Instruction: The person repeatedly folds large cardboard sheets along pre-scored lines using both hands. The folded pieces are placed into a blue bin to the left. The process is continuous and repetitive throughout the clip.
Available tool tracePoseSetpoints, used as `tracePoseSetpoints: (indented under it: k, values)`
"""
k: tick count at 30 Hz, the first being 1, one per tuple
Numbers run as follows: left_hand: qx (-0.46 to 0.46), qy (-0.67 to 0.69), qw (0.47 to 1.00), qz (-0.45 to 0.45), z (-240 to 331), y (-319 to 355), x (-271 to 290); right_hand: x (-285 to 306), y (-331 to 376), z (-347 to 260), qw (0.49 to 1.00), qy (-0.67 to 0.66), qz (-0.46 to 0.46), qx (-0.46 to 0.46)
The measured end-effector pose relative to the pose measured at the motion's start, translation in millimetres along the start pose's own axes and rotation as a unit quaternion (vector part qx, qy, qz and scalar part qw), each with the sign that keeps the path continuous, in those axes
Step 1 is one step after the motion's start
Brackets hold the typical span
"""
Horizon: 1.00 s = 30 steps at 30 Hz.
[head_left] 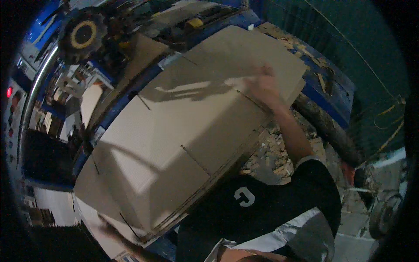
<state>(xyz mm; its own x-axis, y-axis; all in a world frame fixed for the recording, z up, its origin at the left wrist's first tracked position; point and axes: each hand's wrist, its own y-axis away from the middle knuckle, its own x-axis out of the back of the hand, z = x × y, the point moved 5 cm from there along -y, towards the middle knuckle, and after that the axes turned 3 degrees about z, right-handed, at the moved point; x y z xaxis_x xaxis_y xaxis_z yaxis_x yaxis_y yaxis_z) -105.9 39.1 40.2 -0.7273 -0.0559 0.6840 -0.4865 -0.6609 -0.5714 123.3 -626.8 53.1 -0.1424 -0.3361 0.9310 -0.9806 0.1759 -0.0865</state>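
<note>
A large tan cardboard sheet point(148, 135) lies slantwise across the machine bed in front of me, with short dark slots cut along its long edges. Its near edge shows layered lines, as of more than one sheet. My right hand point(262, 87) is over the far right part of the sheet, blurred, with thumb and fingers apart and nothing seen in it. Whether it touches the board I cannot tell. At the sheet's near left corner is my left hand point(109, 231), smeared by motion, its fingers unclear.
Cardboard scraps point(270, 153) are heaped beyond the near edge, with more on a blue machine surface point(327, 91) at right. A dark wheel with a yellow ring point(84, 35) stands at upper left. A control panel with a red light point(9, 91) lines the left side.
</note>
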Motion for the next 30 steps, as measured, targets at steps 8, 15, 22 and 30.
tracePoseSetpoints:
  k: [8,15,22,30]
  values:
    - [0.2,-0.117,0.972,0.033,-100,78,47,-8,31,109,0.967,0.098,0.183,-0.146]
    - [0.171,0.066,0.953,0.243,-79,37,91,-1,9,140,0.646,-0.561,0.51,-0.085]
    - [0.228,0.545,0.8,0.104,-108,40,69,71,-9,107,0.735,-0.62,0.275,0.005]
    - [0.212,0.481,0.851,-0.018,-31,104,63,43,165,-11,0.884,-0.205,0.278,0.316]
